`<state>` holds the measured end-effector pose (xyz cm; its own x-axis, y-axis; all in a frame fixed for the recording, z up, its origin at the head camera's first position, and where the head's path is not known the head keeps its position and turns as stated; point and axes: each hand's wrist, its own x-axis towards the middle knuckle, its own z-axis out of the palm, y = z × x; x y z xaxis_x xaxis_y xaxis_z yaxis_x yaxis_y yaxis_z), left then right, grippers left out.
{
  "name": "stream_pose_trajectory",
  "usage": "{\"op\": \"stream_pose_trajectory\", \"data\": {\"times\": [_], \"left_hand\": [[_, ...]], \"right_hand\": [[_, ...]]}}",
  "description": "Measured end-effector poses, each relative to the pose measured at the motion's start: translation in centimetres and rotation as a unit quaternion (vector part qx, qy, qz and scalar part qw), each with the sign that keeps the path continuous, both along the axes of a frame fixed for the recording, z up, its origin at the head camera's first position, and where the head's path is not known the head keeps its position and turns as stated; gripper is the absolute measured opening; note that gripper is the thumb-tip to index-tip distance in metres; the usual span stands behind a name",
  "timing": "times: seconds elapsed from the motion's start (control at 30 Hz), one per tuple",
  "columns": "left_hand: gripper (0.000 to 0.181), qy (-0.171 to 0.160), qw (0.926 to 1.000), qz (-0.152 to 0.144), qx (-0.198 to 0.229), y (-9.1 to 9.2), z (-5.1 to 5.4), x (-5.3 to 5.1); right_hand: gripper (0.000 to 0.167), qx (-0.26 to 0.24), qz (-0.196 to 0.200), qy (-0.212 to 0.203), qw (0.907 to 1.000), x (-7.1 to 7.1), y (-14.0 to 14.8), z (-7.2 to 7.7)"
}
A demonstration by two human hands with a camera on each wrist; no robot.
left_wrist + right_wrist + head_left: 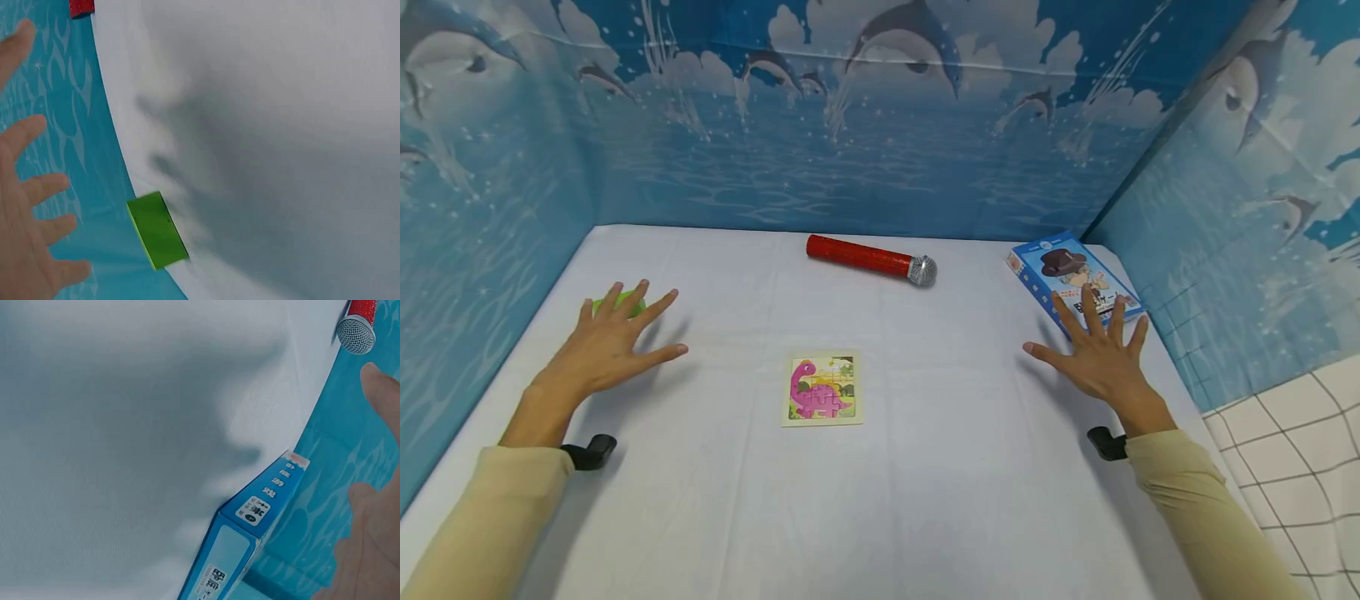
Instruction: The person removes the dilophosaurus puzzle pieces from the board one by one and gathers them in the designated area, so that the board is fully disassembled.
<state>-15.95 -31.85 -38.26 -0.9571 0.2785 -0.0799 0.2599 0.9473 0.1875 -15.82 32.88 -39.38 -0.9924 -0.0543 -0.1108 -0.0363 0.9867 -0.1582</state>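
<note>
My left hand (606, 346) hovers with fingers spread above the left part of the table, holding nothing. Behind its fingertips a green block-like box (157, 230) is partly hidden in the head view but plain in the left wrist view. On the other side my right hand (1101, 358) is also spread and empty, in front of a blue box (1052, 283) with a cartoon figure in a dark cap, whose near edge it covers. Between the hands lies a small jigsaw puzzle (822, 389) of a pink dinosaur in a pale frame. A red microphone (865, 257) with a silver head lies farther back.
A white cloth (880, 517) covers the table. Blue dolphin-print curtains (715, 167) stand along its back and both sides. White cloth with a dark grid (1292, 467) shows at the lower right. Each wrist wears a black camera mount (591, 452).
</note>
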Motion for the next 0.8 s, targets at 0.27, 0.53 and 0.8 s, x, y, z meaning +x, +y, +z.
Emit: {"op": "stream_pose_trajectory", "data": {"times": [0.27, 0.53, 0.8], "left_hand": [[0.08, -0.02, 0.9949, -0.08, 0.059, 4.9, 0.1, 1.3], [0.066, -0.045, 0.9688, -0.207, 0.128, 11.0, -0.9, 3.4], [0.07, -0.099, 0.9363, -0.283, 0.183, 15.4, -2.8, 4.7]], "right_hand": [[0.096, -0.016, 0.015, 0.001, 0.9998, -0.4, -0.8, -0.1], [0.094, -0.013, 0.03, -0.002, 0.9995, -0.8, -2.7, -0.7], [0.09, -0.059, 0.058, 0.023, 0.9963, -1.9, -5.6, -1.2]]}}
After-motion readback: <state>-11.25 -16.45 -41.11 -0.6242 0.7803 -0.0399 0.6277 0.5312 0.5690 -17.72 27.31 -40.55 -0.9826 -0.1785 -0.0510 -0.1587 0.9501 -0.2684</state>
